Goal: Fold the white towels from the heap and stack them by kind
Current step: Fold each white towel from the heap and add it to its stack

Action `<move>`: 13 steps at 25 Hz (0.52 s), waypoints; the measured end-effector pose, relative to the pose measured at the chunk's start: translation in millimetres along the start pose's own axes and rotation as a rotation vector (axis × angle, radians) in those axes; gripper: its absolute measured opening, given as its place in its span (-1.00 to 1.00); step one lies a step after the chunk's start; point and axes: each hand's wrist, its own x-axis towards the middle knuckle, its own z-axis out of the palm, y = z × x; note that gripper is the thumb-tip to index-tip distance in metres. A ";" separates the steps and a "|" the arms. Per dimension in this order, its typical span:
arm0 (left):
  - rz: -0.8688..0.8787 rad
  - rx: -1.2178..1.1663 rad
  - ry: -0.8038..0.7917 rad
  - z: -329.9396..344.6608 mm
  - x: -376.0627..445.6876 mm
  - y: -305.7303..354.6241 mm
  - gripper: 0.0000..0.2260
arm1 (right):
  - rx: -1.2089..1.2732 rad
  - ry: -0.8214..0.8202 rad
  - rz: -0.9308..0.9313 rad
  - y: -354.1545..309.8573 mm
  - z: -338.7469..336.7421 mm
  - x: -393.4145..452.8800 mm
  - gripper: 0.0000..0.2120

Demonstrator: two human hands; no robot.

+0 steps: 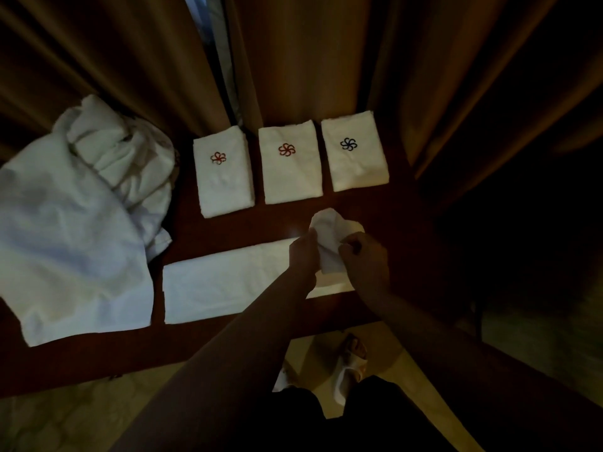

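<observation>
A long white towel [228, 282], folded into a narrow strip, lies across the dark wooden table [270, 223]. Its right end [329, 236] is lifted and bunched; my left hand [303, 256] and my right hand [365, 259] both grip that end. Behind it stand three folded white towels in a row: the left one [225, 184] with a red and orange flower mark, the middle one [292, 171] with a red flower mark, and the right one [355, 158] with a dark blue flower mark. The heap of unfolded white towels [81, 207] covers the table's left side.
Brown curtains [326, 60] hang right behind the table, with a narrow gap of light at the top centre. The table's front edge runs just below the strip; past it I see pale tiled floor and my feet in white sandals [349, 367].
</observation>
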 end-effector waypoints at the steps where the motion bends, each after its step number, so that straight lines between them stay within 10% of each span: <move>1: -0.014 0.018 -0.020 -1.1 0.1 2.4 -0.70 | 0.003 -0.003 -0.075 0.0 2.7 -5.6 -0.92; 13: 0.179 0.311 -0.007 -41.8 -13.9 0.5 -0.68 | -0.127 -0.052 -0.334 14.3 31.3 -26.3 -0.72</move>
